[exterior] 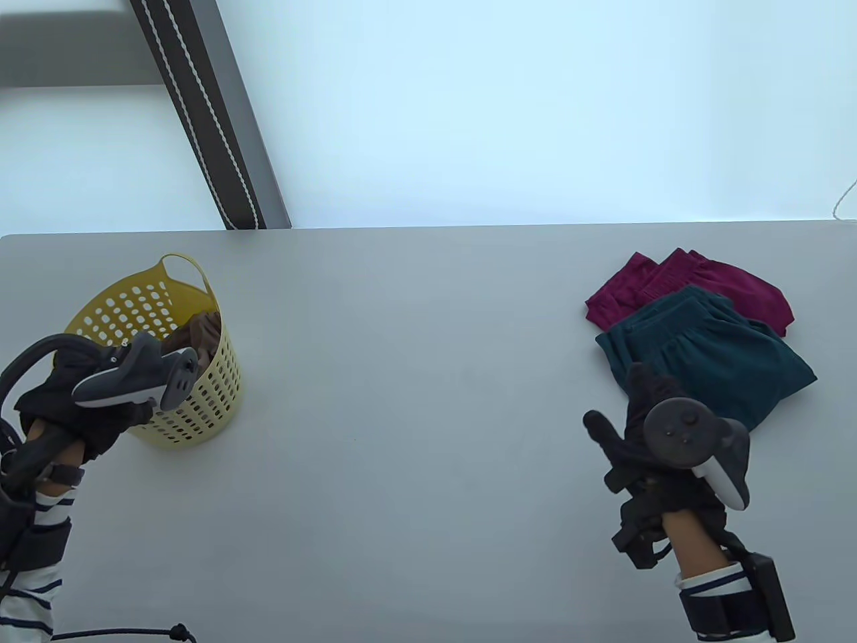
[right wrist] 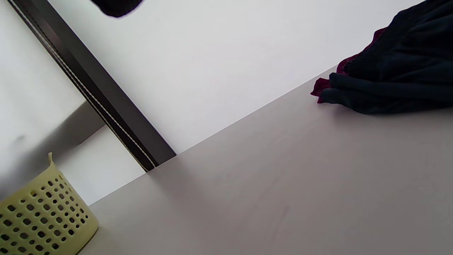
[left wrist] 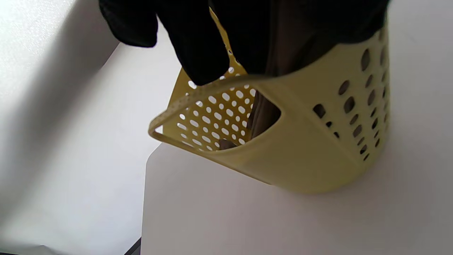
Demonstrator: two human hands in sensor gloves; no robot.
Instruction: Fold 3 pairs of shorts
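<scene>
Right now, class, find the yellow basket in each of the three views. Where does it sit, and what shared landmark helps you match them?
Table view: the yellow basket stands at the left, behind the left hand.
Left wrist view: it fills the centre and right.
Right wrist view: bottom left corner.
Shared landmark: the grey table under it.
</scene>
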